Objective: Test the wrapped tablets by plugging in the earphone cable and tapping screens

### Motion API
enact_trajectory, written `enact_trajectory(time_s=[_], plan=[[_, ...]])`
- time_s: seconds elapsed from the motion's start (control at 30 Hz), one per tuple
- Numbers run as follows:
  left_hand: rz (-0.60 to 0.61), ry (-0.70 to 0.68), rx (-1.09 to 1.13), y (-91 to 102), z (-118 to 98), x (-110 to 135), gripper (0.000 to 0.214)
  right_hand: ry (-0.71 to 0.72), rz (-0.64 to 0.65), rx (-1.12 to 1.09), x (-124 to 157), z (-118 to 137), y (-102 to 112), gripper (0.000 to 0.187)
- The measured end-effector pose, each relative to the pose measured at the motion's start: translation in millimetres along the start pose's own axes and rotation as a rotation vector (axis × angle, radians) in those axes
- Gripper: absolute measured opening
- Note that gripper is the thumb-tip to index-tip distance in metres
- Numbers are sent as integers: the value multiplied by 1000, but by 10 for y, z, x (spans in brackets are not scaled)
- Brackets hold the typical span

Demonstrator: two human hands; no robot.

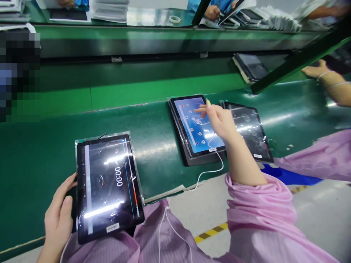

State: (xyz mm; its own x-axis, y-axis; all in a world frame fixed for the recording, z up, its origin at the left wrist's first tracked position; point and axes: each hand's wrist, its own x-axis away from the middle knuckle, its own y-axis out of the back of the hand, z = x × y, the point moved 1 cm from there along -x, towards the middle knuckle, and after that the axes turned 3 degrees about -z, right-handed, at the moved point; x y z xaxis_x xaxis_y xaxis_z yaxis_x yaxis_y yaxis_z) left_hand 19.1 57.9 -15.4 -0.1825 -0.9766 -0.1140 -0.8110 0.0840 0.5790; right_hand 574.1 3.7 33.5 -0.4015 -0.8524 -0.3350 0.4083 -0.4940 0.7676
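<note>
**Two tablets live, one dark: screen checks partway through**

While the left hand (59, 219) steadies a bagged tablet (108, 186) against the near edge of the green table (153, 142), the right hand (221, 120) reaches out to a second, lit tablet (196, 126) lying farther along. The left grip is wrapped around the near tablet's left edge, thumb on the front bezel and fingers behind. That screen shows a dark page with "00:00" and a thin arc, so a timed routine looks loaded but, judging by the zeros, not counting. The right grip is loosely spread, index finger stretched onto the blue home screen among its icons, other fingers curled. A white cable (211, 171) runs from the lit tablet down towards the pink sleeve (257, 208).

As a judgement, the work stands mid-way: two units are powered and being handled, while a third tablet (249, 131), just to the right of the lit one, lies dark in its wrapper and appears untouched.

Glare streaks across all three screens, so the small text and labels cannot be read. Whether the fingertip actually touches the glass is hard to tell. The lit tablet seems to rest on another slab, its nature unclear. A co-worker's hand (315, 69) enters at upper right, what it holds hidden by a dark frame bar (296, 62). More tablets (251, 67) lie stacked on the belt behind.
</note>
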Motion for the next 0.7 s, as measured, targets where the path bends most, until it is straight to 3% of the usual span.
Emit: enact_trajectory(time_s=[0.1,0.17,0.4,0.7], plan=[[1,-7,-1,-2,-2,-3,45,153,160,-28,115,124,-121,60],[4,-14,6,-5,-3,-7,45,186,197,15,179,88,-139,57],[7,-26,-4,0,-19,-7,44,-37,-52,257,205,-289,170,53],[0,-21,-29,9,-11,1,47,-54,-72,174,-194,-344,102,54]])
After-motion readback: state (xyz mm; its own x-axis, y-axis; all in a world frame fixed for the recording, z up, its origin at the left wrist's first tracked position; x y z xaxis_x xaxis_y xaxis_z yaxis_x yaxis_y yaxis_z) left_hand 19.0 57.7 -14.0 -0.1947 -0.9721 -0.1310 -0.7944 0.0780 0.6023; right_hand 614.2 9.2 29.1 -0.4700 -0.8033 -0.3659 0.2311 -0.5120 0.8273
